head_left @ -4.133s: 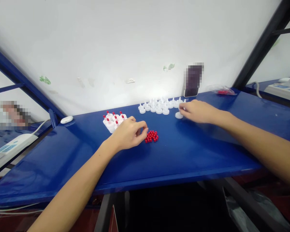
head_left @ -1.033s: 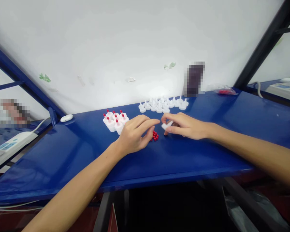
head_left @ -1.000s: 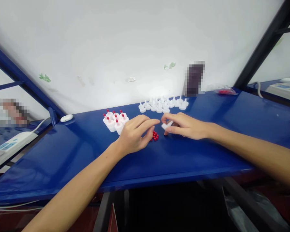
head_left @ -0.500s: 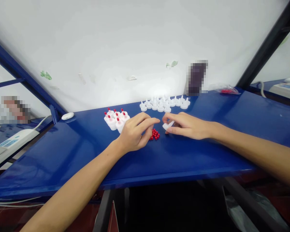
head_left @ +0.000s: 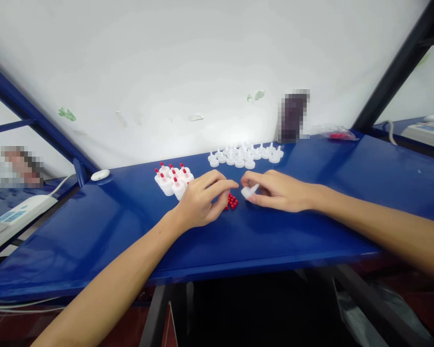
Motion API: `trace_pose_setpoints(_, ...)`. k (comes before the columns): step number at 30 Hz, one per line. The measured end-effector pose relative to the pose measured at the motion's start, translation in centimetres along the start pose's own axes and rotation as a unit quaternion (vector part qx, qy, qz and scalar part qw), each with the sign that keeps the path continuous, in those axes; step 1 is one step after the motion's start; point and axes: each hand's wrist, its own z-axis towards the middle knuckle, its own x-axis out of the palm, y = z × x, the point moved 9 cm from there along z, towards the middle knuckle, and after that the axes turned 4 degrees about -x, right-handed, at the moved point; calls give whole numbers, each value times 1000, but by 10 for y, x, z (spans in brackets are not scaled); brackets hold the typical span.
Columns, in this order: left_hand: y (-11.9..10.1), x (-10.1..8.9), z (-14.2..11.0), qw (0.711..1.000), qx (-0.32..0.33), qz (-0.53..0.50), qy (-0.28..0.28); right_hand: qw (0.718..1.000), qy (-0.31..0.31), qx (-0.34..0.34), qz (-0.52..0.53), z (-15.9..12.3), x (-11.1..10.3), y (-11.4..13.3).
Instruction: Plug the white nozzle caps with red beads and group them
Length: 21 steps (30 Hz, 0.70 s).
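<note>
My right hand pinches a white nozzle cap between thumb and fingers; its pointed spout leans up to the right. Facing it, my left hand hovers beside a cluster of small red tip caps, partly covering them. Its index finger reaches out to the right while the other fingers curl loosely, and I see nothing between them. Left of that hand stand several white nozzle caps with red tips, grouped together. Farther back are several white nozzle caps without red tips.
The blue table runs up to a white wall. A small white case lies at the back left. At the back right is a clear bag with red pieces. A blurred dark object leans against the wall.
My right hand has shifted slightly left and turned the white nozzle cap a little, so more of it shows. The left hand stays almost still.
</note>
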Motion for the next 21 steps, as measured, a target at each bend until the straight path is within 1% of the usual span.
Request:
trace_pose_setpoints(6,2,2,0,1000,-7,-9,12,1000,2,-2,7,0,2,1)
trace_pose_setpoints(15,5,0,-1,1000,-21,2,11,1000,-19,-4,3,1,3,2)
trace_pose_setpoints(21,6,2,0,1000,-22,-7,18,1000,-16,-1,5,2,4,2)
